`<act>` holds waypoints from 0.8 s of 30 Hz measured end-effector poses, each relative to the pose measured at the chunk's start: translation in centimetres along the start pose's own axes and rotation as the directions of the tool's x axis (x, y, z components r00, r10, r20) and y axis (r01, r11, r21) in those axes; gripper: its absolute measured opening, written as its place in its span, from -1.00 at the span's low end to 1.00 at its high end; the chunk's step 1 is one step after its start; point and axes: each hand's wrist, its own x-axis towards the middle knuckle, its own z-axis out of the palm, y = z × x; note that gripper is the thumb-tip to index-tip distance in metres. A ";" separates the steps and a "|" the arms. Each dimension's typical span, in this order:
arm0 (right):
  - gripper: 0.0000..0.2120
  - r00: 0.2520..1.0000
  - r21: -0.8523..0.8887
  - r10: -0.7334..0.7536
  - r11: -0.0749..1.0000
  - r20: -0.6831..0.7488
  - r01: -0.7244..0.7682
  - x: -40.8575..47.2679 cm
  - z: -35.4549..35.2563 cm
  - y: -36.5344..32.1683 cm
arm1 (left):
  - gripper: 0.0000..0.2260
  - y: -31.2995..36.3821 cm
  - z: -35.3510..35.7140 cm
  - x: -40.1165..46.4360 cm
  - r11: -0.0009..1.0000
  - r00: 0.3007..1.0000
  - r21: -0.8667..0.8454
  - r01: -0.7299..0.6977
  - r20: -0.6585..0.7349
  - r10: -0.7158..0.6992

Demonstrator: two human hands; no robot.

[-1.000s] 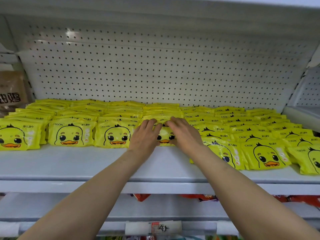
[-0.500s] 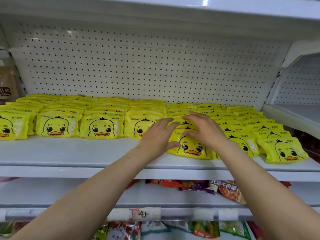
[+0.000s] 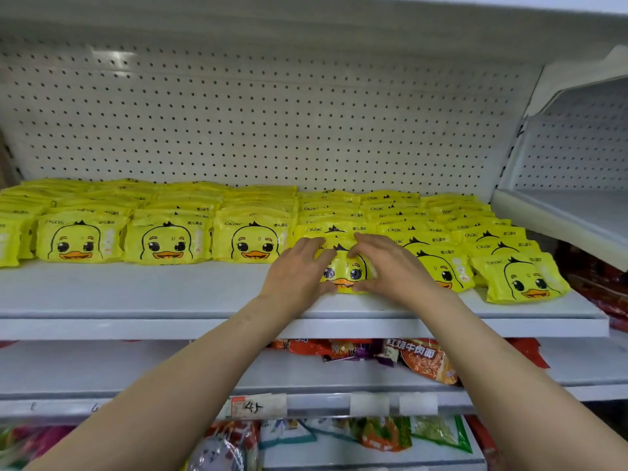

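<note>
Duck pack (image 3: 345, 271) near shelf (image 3: 136, 290) front edge. Left hand (image 3: 295, 277) grips pack's left side, right hand (image 3: 394, 270) its right side; fingers half-curled over top edge, thumbs at bottom edge.

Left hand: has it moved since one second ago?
Yes. The left hand has shifted right, off the rightmost upright duck pack onto the next pack.

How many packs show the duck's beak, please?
6: three packs left of the left hand, the held pack between both hands, two beyond the right hand. Rows behind hide theirs.
</note>
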 end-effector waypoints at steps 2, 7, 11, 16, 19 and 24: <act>-0.45 0.999 -0.023 -0.022 0.999 -0.041 0.022 0.6 0.5 0.1 | -0.37 0.0 0.2 0.2 0.998 1.000 0.056 0.014 -0.008 -0.013; -0.45 0.994 -0.030 -0.035 0.999 -0.100 0.032 0.8 1.6 0.7 | -0.39 -0.9 1.3 0.6 0.999 0.997 0.034 -0.021 -0.079 0.023; -0.45 0.991 -0.050 -0.058 0.997 -0.118 0.052 1.6 1.8 1.0 | -0.42 -1.4 1.5 1.3 1.000 0.994 0.013 -0.007 -0.108 0.008; -0.45 0.988 -0.052 -0.040 0.998 -0.151 0.032 2.9 2.3 1.2 | -0.39 -2.0 2.1 2.8 0.998 0.992 0.062 0.011 -0.125 -0.003; -0.45 0.988 -0.051 -0.027 0.998 -0.149 0.019 3.9 2.6 1.4 | -0.37 -2.5 2.7 3.8 0.995 0.991 0.099 0.007 -0.131 0.006; -0.47 0.986 -0.079 0.000 0.997 -0.168 -0.014 5.3 3.0 1.9 | -0.36 -2.9 3.7 5.3 0.986 0.985 0.164 -0.002 -0.171 0.030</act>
